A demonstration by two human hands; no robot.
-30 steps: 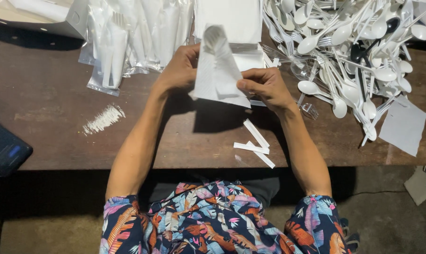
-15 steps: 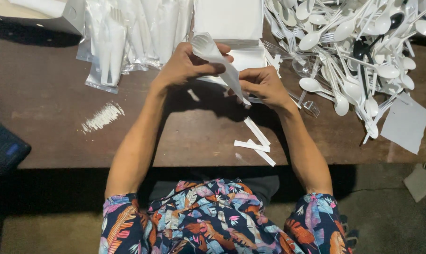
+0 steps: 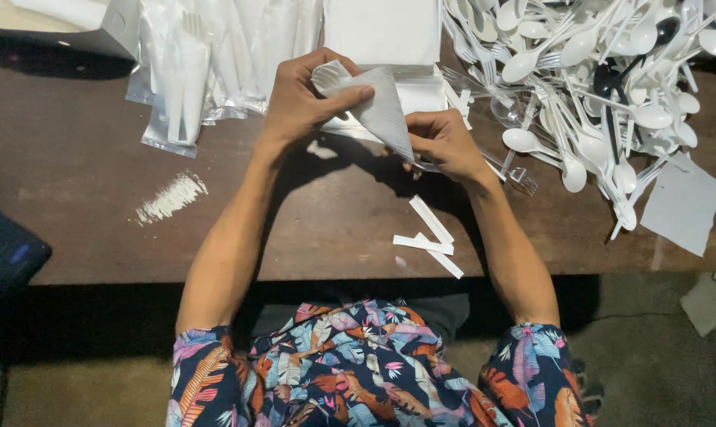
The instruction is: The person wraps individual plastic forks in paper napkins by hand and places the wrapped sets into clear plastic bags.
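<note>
Head view: both hands [image 3: 374, 119] around a rolled white napkin [image 3: 377, 107].

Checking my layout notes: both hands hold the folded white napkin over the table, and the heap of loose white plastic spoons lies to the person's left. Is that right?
Not quite. Both the left hand and the right hand do hold the folded white napkin over the table, but the heap of loose white plastic spoons lies to the person's right, as the head view shows.
</note>
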